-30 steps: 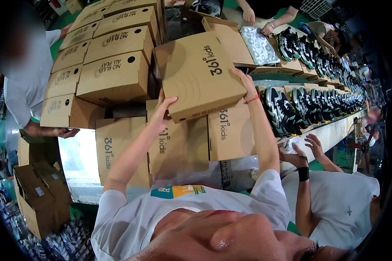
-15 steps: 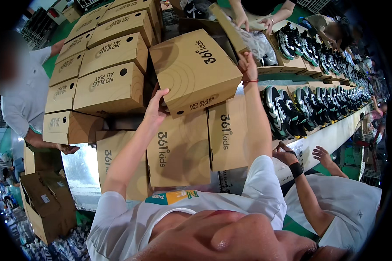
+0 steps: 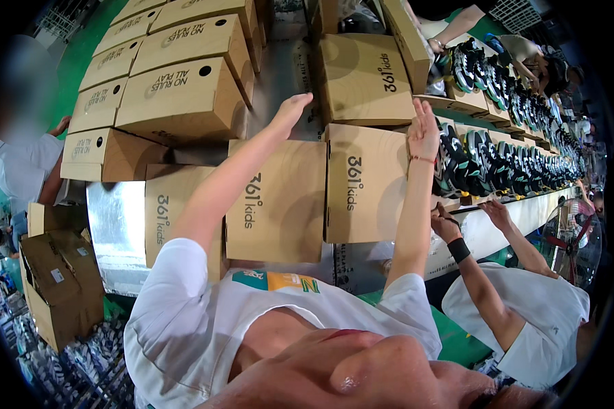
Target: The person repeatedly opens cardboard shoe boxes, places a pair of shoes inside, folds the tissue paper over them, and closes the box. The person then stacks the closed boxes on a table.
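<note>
My left hand [image 3: 290, 114] is held over the metal table with its fingers stretched out, and nothing is in it. My right hand [image 3: 424, 133] is also empty, fingers straight and pointing away from me. It is beside the near right corner of a closed brown shoebox [image 3: 358, 85], which lies on the table between and beyond my hands; I cannot tell whether the fingertips touch it. Nearer to me lie three closed shoeboxes in a row: a left one [image 3: 177, 204], a middle one [image 3: 276, 211] and a right one [image 3: 368, 187], under my forearms.
Stacked shoeboxes [image 3: 177, 95] fill the far left, with a person [image 3: 31, 157] behind them. Rows of black shoes [image 3: 481, 160] in open boxes run off right. A co-worker [image 3: 518, 320] reaches in at right. Large cartons [image 3: 61, 279] stand lower left; a fan [image 3: 573, 232] is far right.
The tilted shoebox between my hands now lies flat, farther away and to the right, and both hands have let go of it. The stacked boxes and the near row appear shifted in view.
</note>
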A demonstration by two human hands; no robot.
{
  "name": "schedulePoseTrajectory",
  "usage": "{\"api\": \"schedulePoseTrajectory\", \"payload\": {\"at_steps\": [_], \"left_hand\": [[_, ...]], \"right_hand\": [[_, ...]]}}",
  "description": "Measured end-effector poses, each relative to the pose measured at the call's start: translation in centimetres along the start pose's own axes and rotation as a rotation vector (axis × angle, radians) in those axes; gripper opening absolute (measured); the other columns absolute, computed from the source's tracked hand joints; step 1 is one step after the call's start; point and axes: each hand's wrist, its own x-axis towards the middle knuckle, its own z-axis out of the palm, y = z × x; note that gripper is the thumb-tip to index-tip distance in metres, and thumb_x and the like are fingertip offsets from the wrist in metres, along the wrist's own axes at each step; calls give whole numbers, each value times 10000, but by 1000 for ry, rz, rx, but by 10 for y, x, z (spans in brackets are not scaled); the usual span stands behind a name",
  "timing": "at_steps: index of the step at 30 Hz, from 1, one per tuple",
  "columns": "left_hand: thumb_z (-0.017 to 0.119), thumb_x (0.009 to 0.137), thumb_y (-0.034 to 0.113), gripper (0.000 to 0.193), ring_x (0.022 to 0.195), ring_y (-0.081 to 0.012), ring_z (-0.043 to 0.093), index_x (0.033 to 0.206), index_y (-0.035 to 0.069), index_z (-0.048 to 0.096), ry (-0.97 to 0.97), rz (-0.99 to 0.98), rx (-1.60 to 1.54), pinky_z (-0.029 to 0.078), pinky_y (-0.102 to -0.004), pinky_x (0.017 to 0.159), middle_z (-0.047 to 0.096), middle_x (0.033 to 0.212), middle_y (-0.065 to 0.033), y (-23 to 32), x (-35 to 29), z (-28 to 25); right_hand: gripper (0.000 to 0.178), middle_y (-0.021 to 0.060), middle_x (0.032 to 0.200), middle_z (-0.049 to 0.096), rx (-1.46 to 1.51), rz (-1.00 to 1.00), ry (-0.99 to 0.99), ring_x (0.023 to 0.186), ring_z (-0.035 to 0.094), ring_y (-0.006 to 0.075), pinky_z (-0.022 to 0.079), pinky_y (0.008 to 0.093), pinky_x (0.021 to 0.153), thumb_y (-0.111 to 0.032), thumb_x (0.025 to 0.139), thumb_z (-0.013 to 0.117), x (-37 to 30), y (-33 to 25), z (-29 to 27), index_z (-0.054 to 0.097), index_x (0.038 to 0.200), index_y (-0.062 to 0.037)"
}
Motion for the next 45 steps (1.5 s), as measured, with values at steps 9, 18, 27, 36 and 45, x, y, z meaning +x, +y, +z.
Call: {"api": "schedulePoseTrajectory", "payload": {"at_steps": [9, 18, 27, 36, 45], "left_hand": [[672, 717, 113, 593, 1218, -391, 300, 1236, 25, 400, 698, 730, 1178, 268, -461, 1001, 346, 1313, -183, -89, -279, -127], [458, 811, 603, 703, 919, -385, 587, 1053, -48, 559, 908, -191, 828, 454, -404, 795, 615, 917, -255, -191, -383, -278], [403, 823, 621, 699, 875, -385, 593, 1040, -20, 579, 971, -206, 924, 467, -403, 748, 623, 917, -233, -197, -381, -281], [599, 809, 206, 625, 1229, -370, 298, 1309, -8, 291, 1115, 294, 1302, 271, -434, 1005, 311, 1337, -206, -168, -370, -239], [605, 794, 130, 480, 1155, -320, 411, 1215, -4, 418, 316, 855, 864, 346, -401, 962, 380, 1276, -160, -34, -174, -76]], "right_hand": [[161, 4, 764, 613, -674, 296, -99, 517, 433, 13, 345, 175, 472, -177, 872, 549, -202, 77, 45, 629, 919, -46], [346, 49, 633, 600, -911, 537, -337, 600, 545, 108, 427, 248, 610, -255, 912, 473, -353, 152, 18, 622, 820, 43], [308, 84, 749, 629, -1215, -244, -55, 722, 588, 148, 446, 280, 684, -294, 852, 569, -176, 83, 16, 622, 893, 7], [533, 130, 1191, 497, -1986, -345, 311, 1077, 436, 339, 364, 394, 914, -394, 704, 685, 21, 70, -23, 551, 1132, -106], [736, 231, 977, 611, -2030, 101, 51, 966, 579, 343, 410, 403, 859, -670, 731, 481, 103, 60, -79, 618, 988, 6]]}}
